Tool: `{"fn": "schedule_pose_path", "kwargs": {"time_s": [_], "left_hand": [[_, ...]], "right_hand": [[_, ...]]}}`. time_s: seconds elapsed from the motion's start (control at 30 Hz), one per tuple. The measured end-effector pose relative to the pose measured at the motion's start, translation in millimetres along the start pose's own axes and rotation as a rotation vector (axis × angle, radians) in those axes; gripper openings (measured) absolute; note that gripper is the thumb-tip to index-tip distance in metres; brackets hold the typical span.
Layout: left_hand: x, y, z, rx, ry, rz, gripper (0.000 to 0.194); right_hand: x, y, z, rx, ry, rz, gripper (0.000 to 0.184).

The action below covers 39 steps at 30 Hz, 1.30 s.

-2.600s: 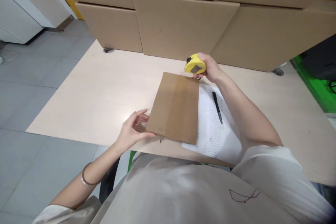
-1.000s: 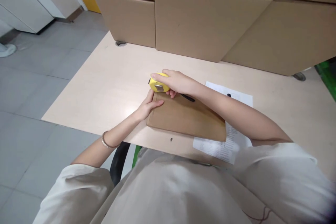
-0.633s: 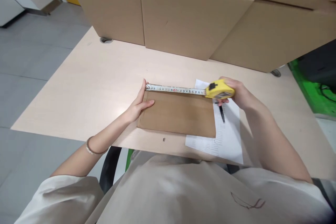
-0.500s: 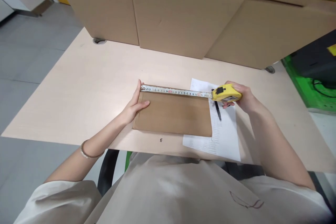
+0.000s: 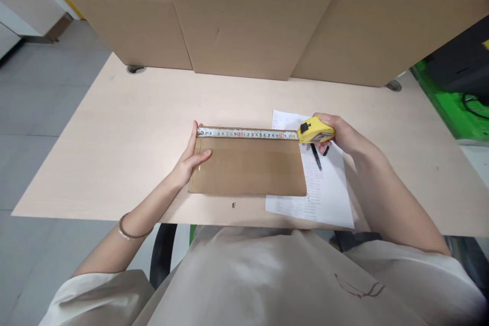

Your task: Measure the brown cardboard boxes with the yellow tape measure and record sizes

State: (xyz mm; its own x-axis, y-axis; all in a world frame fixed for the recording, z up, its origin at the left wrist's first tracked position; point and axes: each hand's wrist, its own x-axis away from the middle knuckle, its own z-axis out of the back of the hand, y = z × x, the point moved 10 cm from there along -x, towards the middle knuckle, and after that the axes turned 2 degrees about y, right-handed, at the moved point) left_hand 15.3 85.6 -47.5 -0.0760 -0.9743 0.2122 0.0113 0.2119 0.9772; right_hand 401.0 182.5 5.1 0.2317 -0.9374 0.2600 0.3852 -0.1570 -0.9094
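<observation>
A flat brown cardboard box [image 5: 250, 168] lies on the table, its right part over a printed paper sheet [image 5: 328, 193]. My left hand [image 5: 191, 157] grips the box's left end, thumb on top, and one finger is at the end of the tape blade. Closed around the yellow tape measure [image 5: 316, 130], my right hand [image 5: 340, 132] is just beyond the box's right edge. The blade [image 5: 248, 134], white with numbers, stretches along the far edge of the box between both hands. Beneath the tape measure, a black pen [image 5: 316, 157] rests on the paper.
Large cardboard boxes [image 5: 248, 25] stand stacked along the back of the light wooden table [image 5: 95, 163]. At the right is a green surface [image 5: 439, 107] with a dark object on it. A small dark mark [image 5: 234, 205] shows near the table's front edge.
My right hand and the tape measure have shifted slightly inward, closer against the box's right edge. The camera view has turned a little; the left hand still grips the box.
</observation>
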Motion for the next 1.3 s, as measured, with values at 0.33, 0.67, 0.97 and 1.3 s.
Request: {"fn": "schedule_pose_path", "kwargs": {"time_s": [0.33,0.67,0.97,1.3], "left_hand": [[-6,-2,7.1,0.04,0.026,-0.075,0.156],[-11,-17,15.9,0.004,0.036,-0.044,0.143],[-1,-9,17.1,-0.064,0.03,0.032,0.109],[7,-4,19.5,-0.052,0.077,0.148,0.11]], "right_hand": [[4,-91,-92,-0.003,-0.144,0.218,0.056],[37,-113,-147,0.675,0.034,0.588,0.052],[63,-80,-121,0.812,0.136,0.689,0.086],[19,32,8,1.152,0.041,-0.227,0.049]]}}
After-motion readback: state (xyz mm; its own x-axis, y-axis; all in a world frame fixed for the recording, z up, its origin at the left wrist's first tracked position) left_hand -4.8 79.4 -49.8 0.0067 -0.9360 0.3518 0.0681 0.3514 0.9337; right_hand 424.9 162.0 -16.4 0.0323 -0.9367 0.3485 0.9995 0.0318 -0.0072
